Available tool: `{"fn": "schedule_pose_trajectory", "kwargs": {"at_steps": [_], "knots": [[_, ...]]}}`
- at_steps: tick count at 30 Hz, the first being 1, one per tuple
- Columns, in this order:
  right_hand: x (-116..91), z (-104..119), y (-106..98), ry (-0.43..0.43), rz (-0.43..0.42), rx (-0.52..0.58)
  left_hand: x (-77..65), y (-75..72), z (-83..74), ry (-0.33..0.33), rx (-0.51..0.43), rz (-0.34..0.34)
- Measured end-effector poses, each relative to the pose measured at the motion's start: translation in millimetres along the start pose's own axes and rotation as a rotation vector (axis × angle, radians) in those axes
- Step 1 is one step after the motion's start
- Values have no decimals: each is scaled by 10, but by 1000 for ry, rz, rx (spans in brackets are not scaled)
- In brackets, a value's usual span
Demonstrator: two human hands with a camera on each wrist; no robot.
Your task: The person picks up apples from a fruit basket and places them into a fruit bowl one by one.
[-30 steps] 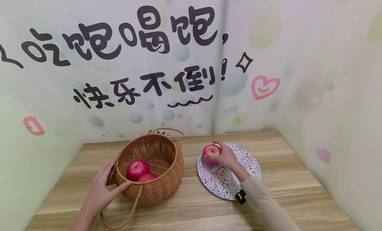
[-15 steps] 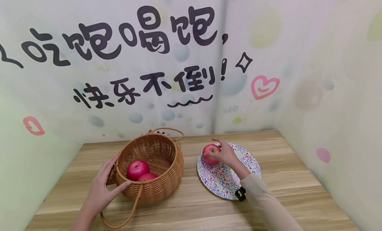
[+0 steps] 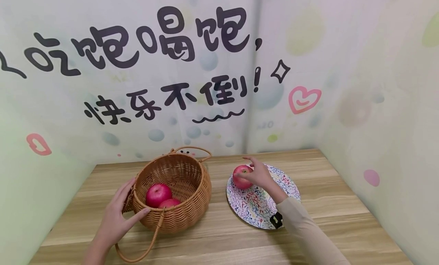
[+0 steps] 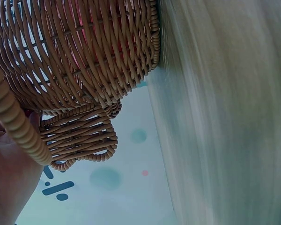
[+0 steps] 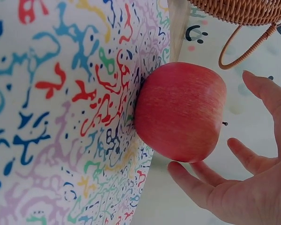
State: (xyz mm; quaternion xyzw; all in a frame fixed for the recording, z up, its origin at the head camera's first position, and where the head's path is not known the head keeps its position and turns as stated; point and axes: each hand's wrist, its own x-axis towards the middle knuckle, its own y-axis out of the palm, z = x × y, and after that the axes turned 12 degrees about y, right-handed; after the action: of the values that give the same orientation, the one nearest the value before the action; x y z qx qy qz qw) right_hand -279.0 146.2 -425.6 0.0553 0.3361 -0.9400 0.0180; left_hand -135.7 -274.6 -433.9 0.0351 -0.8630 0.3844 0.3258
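My left hand [image 3: 114, 219] rests at the left side of a brown wicker basket [image 3: 193, 209], fingers and thumb spread against its rim. Two red apples lie inside, one whole in sight [image 3: 157, 195] and a second apple [image 3: 170, 203] partly behind the rim. To the right, another red apple [image 5: 180, 112] sits on a round plate [image 3: 282, 183] with a colourful squiggle pattern. Around that apple my right hand [image 3: 260, 176] is spread. In the right wrist view its fingers stand apart and straight, with gaps to the skin above and fingertips close by the lower side.
One basket handle [image 3: 151, 246] hangs down toward the front; another handle [image 3: 193, 147] stands at the back. A woven flap [image 4: 79, 133] juts from the basket's left side. A small black object [image 3: 276, 220] shows under the right sleeve. Printed walls enclose the wooden table [image 3: 223, 242].
My right hand's fingers have spread wider and come away from the apple, which stays on the plate. The left hand and basket have not moved.
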Motion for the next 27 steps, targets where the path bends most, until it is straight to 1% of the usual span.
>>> {"fn": "schedule_pose_trajectory", "kwargs": {"at_steps": [10,15,20,27], "knots": [[-13,87,-33,2,9,26,12,-27,-16,2,-11,3],[-14,113,-38,-12,13,32,7,-21,-20,-8,-8,9],[-6,129,-22,-14,11,27,5,-34,-25,-11,-10,9],[16,143,-16,-25,-4,11,0,-35,-24,3,-25,3]]}}
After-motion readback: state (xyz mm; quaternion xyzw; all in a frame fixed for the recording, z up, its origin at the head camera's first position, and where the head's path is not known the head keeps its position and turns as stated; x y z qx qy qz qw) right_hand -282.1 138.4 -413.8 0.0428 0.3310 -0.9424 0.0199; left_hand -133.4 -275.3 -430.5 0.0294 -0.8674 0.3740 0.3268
